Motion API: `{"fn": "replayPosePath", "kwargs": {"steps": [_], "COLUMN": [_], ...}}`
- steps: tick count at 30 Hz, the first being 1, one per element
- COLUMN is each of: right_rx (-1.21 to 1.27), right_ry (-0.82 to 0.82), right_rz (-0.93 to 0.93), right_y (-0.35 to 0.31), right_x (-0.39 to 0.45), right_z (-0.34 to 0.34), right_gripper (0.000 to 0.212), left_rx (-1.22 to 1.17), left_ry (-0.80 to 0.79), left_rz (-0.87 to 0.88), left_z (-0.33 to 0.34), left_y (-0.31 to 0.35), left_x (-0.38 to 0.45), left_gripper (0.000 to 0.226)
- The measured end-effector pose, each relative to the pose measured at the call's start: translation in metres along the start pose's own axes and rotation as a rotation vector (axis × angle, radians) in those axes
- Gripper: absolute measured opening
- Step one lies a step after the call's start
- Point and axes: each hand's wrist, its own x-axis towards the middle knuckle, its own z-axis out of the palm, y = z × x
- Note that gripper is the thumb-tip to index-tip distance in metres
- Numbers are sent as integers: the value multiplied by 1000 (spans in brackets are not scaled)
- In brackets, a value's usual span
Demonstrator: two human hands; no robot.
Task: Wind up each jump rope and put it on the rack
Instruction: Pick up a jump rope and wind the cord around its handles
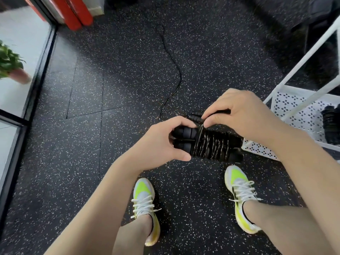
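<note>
1. Two bare forearms reach forward and down over the speckled floor (128,80), and the hands meet just above the shoes (145,203).
2. Left hand (161,142) curls round the left end of the paired black handles (184,138), thumb underneath, fingers over the top.
3. Right hand (239,115) pinches the rope (209,142) between thumb and forefinger, at the top of the coils wound round the handles.
4. Loose rope trails from the hands across the floor, away from the person.
5. White rack (298,107) stands to the right, near the bundle, with dark items on its perforated shelf.
</note>
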Motion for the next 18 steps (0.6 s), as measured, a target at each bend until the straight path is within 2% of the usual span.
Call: {"fn": "replayPosePath", "kwargs": {"steps": [2, 8, 12, 13, 14, 15, 16, 17, 18], "right_rx": [124, 373, 636, 685, 702, 595, 362, 82, -18], "right_ry": [-11, -98, -202, -209, -146, 0, 256, 355, 169], "right_rz": [61, 115, 146, 144, 167, 226, 287, 440, 569], "right_y": [4, 9, 2, -4, -2, 5, 16, 17, 8], "right_x": [0, 3, -3, 4, 5, 5, -2, -6, -13], "right_z": [-1, -1, -8, -1, 11, 23, 29, 31, 28], "right_gripper": [7, 9, 16, 15, 14, 15, 16, 19, 22], "left_rx": [-81, -343, -482, -512, -540, -567, -594, -621, -646], "left_ry": [-27, -132, -192, -190, -181, -163, -138, -103, -61], "left_rz": [24, 60, 93, 105, 111, 114, 114, 114, 112], "left_z": [-3, -10, -10, -9, -9, -9, -8, -8, -7], "left_y": [2, 7, 8, 8, 8, 8, 8, 8, 8], "left_x": [-2, -5, -5, -4, -3, -2, -1, 0, 1], "left_gripper": [68, 67, 68, 68, 68, 69, 70, 71, 71]}}
